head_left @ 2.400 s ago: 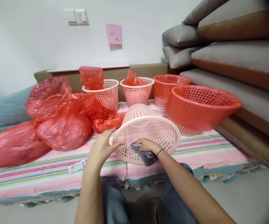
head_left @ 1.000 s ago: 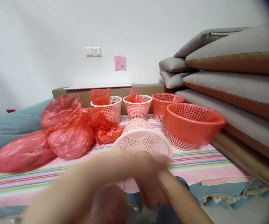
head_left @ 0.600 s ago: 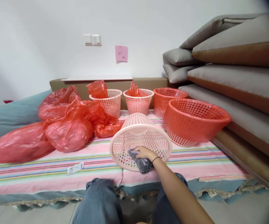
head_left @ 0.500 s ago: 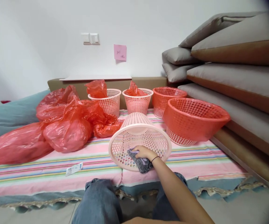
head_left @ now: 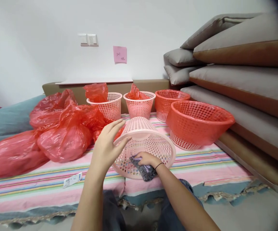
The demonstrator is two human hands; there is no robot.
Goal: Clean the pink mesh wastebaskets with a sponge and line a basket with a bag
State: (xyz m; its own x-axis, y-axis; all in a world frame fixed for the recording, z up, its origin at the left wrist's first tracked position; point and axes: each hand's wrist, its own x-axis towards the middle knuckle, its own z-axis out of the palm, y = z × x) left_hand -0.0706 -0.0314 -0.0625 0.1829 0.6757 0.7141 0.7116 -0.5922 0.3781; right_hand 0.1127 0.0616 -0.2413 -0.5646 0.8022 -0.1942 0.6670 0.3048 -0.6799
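Observation:
A pale pink perforated plastic basket (head_left: 142, 136) lies on its side on the striped cloth (head_left: 100, 189), its mouth facing me. Inside its mouth, my right hand (head_left: 146, 158) grips a dark grey fuzzy cloth (head_left: 146, 171), part of which hangs over the lower rim. My left hand (head_left: 107, 147) is raised by the basket's left rim, fingers spread and holding nothing. Whether it touches the rim I cannot tell.
Red plastic bags (head_left: 64, 138) are heaped on the left. Behind stand two pink baskets with red bags in them (head_left: 139, 107). On the right are two baskets lined with red bags (head_left: 196, 125), beside stacked cushions (head_left: 245, 77). A white tag (head_left: 72, 180) lies front left.
My left hand has come up into view beside the basket's left rim. My right hand keeps its hold on the grey cloth inside the basket. The view has shifted slightly.

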